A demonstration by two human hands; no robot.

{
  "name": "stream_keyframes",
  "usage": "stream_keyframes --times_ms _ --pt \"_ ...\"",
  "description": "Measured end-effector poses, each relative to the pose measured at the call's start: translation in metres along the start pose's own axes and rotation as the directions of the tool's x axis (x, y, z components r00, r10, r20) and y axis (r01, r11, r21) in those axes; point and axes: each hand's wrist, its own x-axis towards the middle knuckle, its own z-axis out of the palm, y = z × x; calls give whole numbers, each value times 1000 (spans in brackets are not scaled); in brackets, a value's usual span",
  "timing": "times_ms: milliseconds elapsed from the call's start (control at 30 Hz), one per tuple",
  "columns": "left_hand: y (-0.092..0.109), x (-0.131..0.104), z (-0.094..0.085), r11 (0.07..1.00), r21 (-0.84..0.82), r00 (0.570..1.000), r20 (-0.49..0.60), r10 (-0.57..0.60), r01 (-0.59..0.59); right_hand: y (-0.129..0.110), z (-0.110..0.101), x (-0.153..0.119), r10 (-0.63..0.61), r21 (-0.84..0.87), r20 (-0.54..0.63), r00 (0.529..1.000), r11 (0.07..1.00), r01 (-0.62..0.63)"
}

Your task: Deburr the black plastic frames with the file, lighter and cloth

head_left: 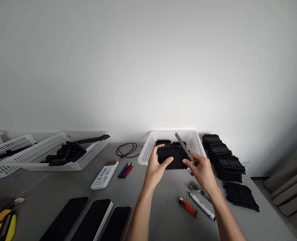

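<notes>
A flat black plate (175,157) with toothed edges is held up between both hands, in front of a white basket (144,152). My left hand (157,164) grips its left side, thumb across the face. My right hand (201,167) pinches its right side and also holds a thin grey flat tool (183,144), which slants up and to the left over the plate. More black toothed pieces (163,142) lie in the basket behind. Stacks of similar black plates (229,164) stand at the right, with a single plate (242,196) in front of them.
An orange lighter (188,207), a marker (202,206) and a grey crumpled item (198,189) lie near my right forearm. Leftward are two lighters (125,170), a cable (126,150), a white power bank (104,175), several phones (92,219), baskets (80,164) and cutters (6,224).
</notes>
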Motion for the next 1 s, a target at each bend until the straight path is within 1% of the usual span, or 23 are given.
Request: stream_keyframes --times_ms 33,100,200,300,400,533,633,767,867,933,1000 --pt "-1 1 -1 1000 -7 1000 11 -22 22 -2 -1 -2 5 -33 10 1000 999 -4" --pt "-2 2 -3 999 -23 999 16 -47 47 -4 -6 -5 15 -101 -13 1000 995 -16" --pt "-1 3 -7 999 5 999 -14 -38 38 -6 -18 -8 -23 -175 -36 999 984 16" --pt "2 3 -10 997 71 999 36 -33 31 -7 -29 -10 -62 -241 -8 998 969 59" --pt "6 2 -13 993 114 996 91 4 -14 -7 -34 -12 -63 -356 -1 998 932 58" --pt "9 0 -15 976 186 986 138 89 -114 -7 -33 -14 -84 -483 1 996 872 74" --pt "8 -2 -15 958 208 970 179 162 -198 -9 -32 -15 -90 -497 10 996 864 83" --pt "5 -3 -15 941 185 950 189 248 -282 -9 -36 -14 -61 -441 63 996 894 82" --pt "1 -2 -18 940 191 952 170 253 -284 -4 -44 -13 -17 -419 73 997 907 46" --pt "0 -1 -21 945 200 962 148 232 -258 -1 -49 -12 2 -420 73 997 907 29" --pt "0 0 -22 948 216 967 153 205 -235 0 -50 -12 -3 -413 91 996 910 40"
